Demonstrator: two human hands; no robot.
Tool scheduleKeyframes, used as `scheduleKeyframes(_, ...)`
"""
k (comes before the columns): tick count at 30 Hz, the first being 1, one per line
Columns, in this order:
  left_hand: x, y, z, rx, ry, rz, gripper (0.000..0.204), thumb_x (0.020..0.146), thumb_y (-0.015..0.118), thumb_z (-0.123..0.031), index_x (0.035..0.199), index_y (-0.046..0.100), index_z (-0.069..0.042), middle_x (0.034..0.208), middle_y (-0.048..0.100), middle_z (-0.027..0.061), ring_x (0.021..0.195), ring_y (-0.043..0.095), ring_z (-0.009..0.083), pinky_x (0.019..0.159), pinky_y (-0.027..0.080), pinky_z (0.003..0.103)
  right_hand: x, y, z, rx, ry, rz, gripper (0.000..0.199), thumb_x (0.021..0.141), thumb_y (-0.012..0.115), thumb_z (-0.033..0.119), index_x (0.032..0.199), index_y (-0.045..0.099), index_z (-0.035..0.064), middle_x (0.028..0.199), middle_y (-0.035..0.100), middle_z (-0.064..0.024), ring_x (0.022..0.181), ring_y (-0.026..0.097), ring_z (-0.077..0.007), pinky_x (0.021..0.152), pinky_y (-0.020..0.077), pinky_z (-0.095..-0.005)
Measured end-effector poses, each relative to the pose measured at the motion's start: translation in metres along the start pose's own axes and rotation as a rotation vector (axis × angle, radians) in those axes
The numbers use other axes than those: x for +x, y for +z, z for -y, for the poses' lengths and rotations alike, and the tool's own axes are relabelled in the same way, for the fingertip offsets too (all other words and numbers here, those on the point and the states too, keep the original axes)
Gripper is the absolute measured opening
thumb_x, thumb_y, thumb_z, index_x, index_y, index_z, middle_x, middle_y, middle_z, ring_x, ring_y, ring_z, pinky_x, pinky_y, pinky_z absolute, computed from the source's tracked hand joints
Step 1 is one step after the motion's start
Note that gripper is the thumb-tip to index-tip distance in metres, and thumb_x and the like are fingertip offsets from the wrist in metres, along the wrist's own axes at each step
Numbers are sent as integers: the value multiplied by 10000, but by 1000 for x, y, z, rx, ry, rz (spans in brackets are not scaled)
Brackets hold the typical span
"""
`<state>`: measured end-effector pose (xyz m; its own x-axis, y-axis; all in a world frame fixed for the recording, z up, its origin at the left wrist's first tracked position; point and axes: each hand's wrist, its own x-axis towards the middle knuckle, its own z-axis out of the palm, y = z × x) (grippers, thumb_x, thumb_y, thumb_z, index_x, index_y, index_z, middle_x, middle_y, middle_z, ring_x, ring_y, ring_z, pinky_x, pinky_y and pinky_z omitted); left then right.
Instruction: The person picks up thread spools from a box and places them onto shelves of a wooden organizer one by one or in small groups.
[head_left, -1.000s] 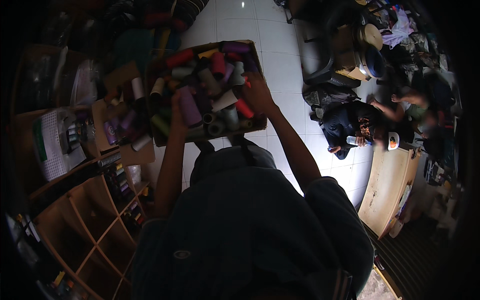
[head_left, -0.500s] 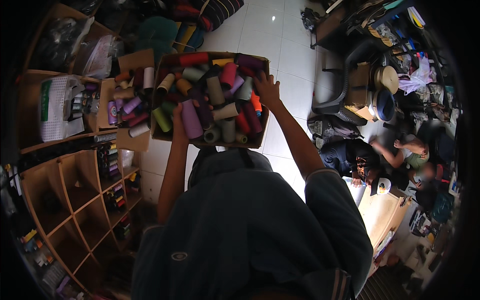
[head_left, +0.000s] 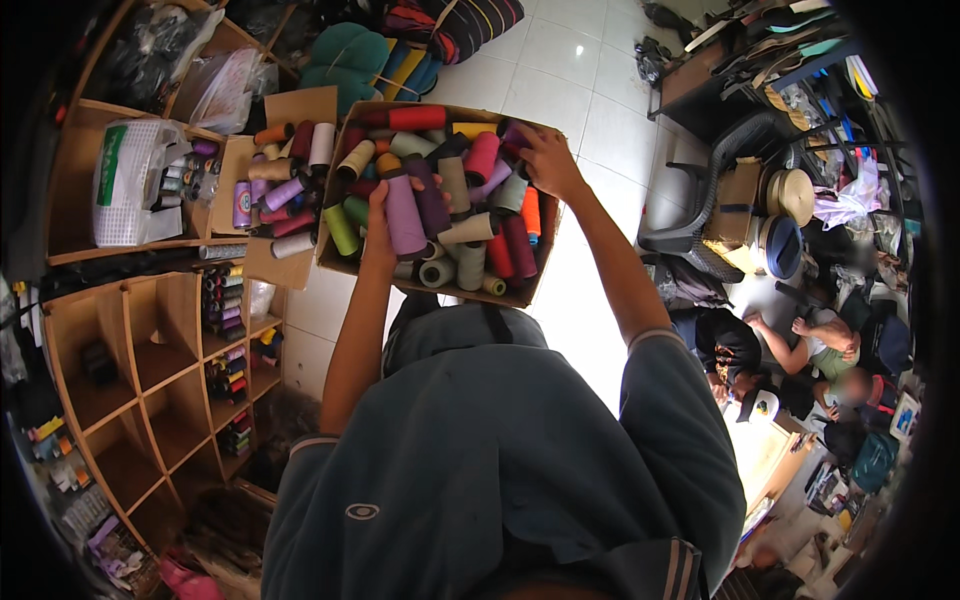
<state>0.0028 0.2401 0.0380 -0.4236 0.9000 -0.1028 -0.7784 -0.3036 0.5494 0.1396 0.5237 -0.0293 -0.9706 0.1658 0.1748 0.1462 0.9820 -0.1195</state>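
A cardboard box (head_left: 338, 262) heaped with cones of thread in many colours stands in front of me. My left hand (head_left: 378, 222), at its near left part, is closed around a lilac thread cone (head_left: 405, 218), lifted above the pile. Right beside it, a dark purple thread cone (head_left: 431, 205) also has the left fingertips at its far side. At the far right corner, my right hand (head_left: 550, 163) reaches in with bent fingers on a plum thread cone (head_left: 515, 136), mostly covered by them. An orange cone (head_left: 530, 212) and a pink cone (head_left: 481, 158) lie near that hand.
A smaller open carton (head_left: 275, 262) of thread cones adjoins the box on the left. Wooden cubbyhole shelving (head_left: 140, 402) runs along the left side. To the right are a black chair (head_left: 690, 225) with rolls of webbing, and people at a table (head_left: 755, 450).
My view has shifted, so the box appears farther right. The lilac cone has risen within my left hand's grip. My right fingers have moved up to the plum cone at the corner.
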Motion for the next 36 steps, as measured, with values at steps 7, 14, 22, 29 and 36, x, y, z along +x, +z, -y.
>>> scheduleKeyframes(7,21,9,5,56,-62,-30,524,909,453,-532,1006,531,-23,1179,524,178,1028,587,350,882,497,499,34,0,-5,-67,-181,214,242,737,627,192,950,715,116,1308,439,9,1099,488,-266,811,495,-411)
scheduleKeyframes(14,19,19,10,-19,-70,33,543,888,477,-553,1004,534,-25,1186,522,202,1109,556,390,953,462,518,49,-7,-8,-28,-98,414,239,761,593,96,980,690,103,1179,503,-36,995,544,-297,829,513,-404)
scheduleKeyframes(22,-3,1,2,-16,-33,81,649,844,507,-596,1172,582,-41,1244,494,245,1214,467,425,1021,389,546,38,-82,-27,604,-64,222,184,785,581,61,946,671,49,1015,576,-96,956,579,-283,860,456,-355)
scheduleKeyframes(29,-36,-20,-16,13,67,141,687,810,499,-657,1194,618,-101,1261,466,260,1224,439,414,1046,339,550,73,-144,57,1267,-362,588,356,801,625,342,859,657,-8,1072,566,-135,1138,475,-263,1005,318,-359)
scheduleKeyframes(36,-113,-24,-52,19,412,471,697,793,491,-682,1206,630,-138,1257,461,253,1226,429,395,1049,335,530,124,-114,189,1716,-383,918,394,773,708,373,889,658,0,1103,513,-74,996,544,-171,863,439,-269)
